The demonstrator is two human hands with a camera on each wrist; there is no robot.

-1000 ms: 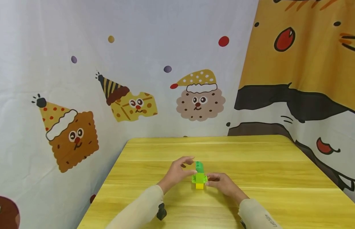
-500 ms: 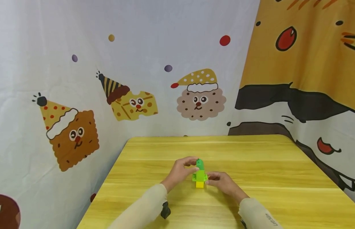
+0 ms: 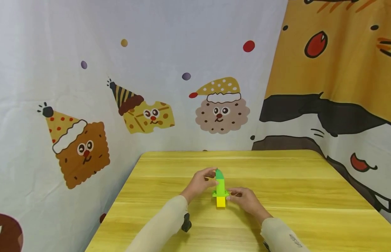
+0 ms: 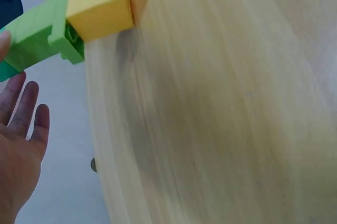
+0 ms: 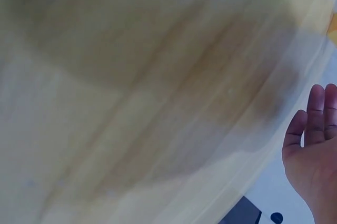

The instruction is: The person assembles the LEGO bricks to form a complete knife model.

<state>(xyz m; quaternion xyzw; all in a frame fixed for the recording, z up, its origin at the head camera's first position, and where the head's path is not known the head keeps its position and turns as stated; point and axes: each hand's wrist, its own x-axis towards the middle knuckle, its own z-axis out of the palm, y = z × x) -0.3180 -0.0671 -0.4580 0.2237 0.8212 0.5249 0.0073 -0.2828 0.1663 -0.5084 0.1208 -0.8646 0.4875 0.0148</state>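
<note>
Upright in front of me stands a stack of toy building bricks (image 3: 220, 187). A yellow brick (image 4: 100, 5) is its base, with a light green plate (image 4: 66, 29) jutting out sideways above. Light green bricks (image 4: 32, 31) come next to that, topped by a dark green curved brick (image 3: 219, 174). My left hand (image 3: 200, 182) holds the upper part, thumb on the light green bricks and a fingertip at the curved top. With thumb and fingers, my right hand (image 3: 247, 200) pinches the plate's right end. Its other fingers (image 5: 316, 113) extend in the right wrist view.
The wooden table (image 3: 277, 175) spreads around the stack on all sides. Behind it hangs a white cloth (image 3: 164, 42) printed with cartoon figures. A black wrist device (image 3: 186, 222) sits under my left sleeve, close to the tabletop.
My left hand has moved right and upward onto the top of the stack. The stack has tipped, so its front shows more and its top studs no longer show. My right hand has barely moved.
</note>
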